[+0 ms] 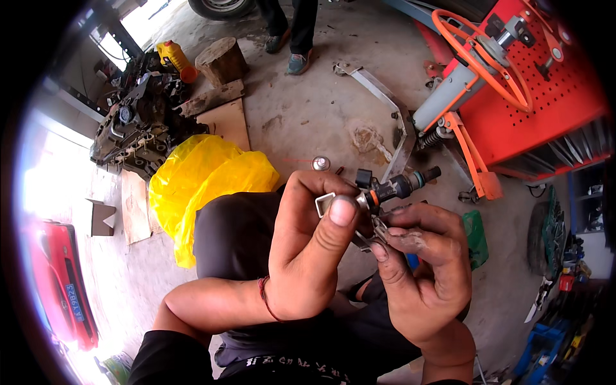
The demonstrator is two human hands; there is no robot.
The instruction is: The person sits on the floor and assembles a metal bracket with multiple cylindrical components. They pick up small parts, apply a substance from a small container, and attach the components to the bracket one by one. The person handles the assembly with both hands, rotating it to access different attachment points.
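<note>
In front of my chest my left hand (314, 237) is closed, thumb over fingers, on a fuel injector (394, 188). The injector has a black body, an orange ring and a side connector, and its tip points away to the right. A small square metal wire loop (325, 204) sticks out beside my left thumb. Just below the injector, my right hand (423, 269) pinches a thin metal piece (364, 241) between thumb and fingers. My fingers cover most of that piece, so its kind cannot be made out. Both hands have dark smudges.
A yellow plastic bag (205, 183) lies left of my knee, beside an engine (135, 128). Near a log (221, 61) is a yellow jug (173, 56). A spray can (321, 163) stands ahead. A red perforated cabinet (532, 122) is at right; a person's shoes (298, 63) show beyond.
</note>
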